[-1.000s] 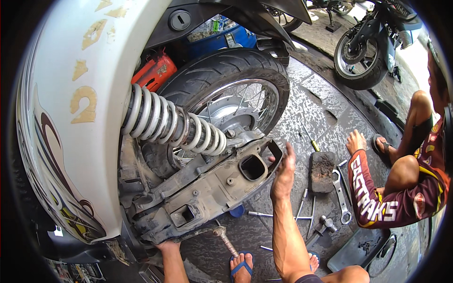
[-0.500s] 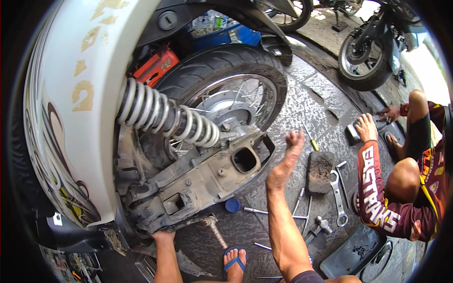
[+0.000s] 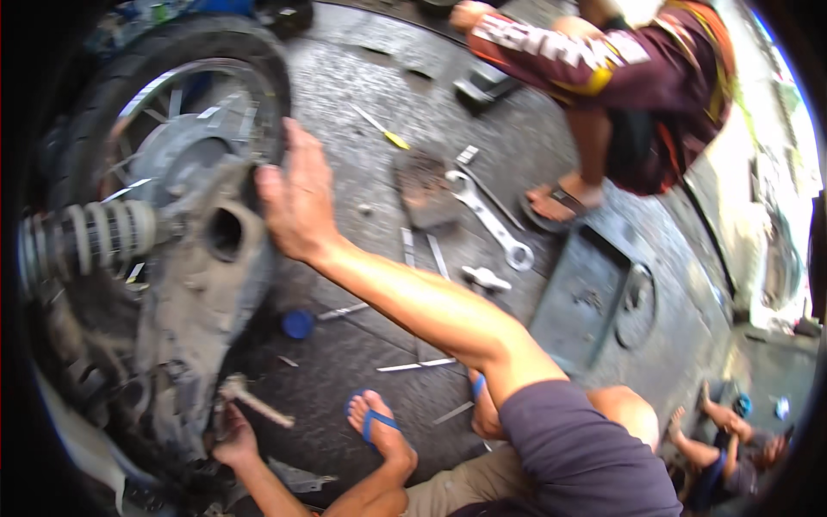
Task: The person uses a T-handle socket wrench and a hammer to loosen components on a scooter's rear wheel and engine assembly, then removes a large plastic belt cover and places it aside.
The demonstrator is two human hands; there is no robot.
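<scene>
Palm toward the grey housing (image 3: 194, 276), my right hand (image 3: 301, 198) is spread at its far end; blur keeps me from telling whether they touch. My left hand (image 3: 237, 439) is curled at the near end's lower edge, and I cannot tell what it pinches. The housing lies between them, on the left. To steady it well, I judge that my right palm should press flat along the edge, my left wrist straight beneath the weight, with both hands clear of the coil spring (image 3: 95, 237). Beyond, far left, is the spoked wheel (image 3: 185, 138). On the floor (image 3: 327, 366) to the right are a blue cap (image 3: 297, 324), a dark block (image 3: 426, 185), a ring spanner (image 3: 488, 217) and a tray (image 3: 560, 336); farther off is a co-worker (image 3: 594, 73).
</scene>
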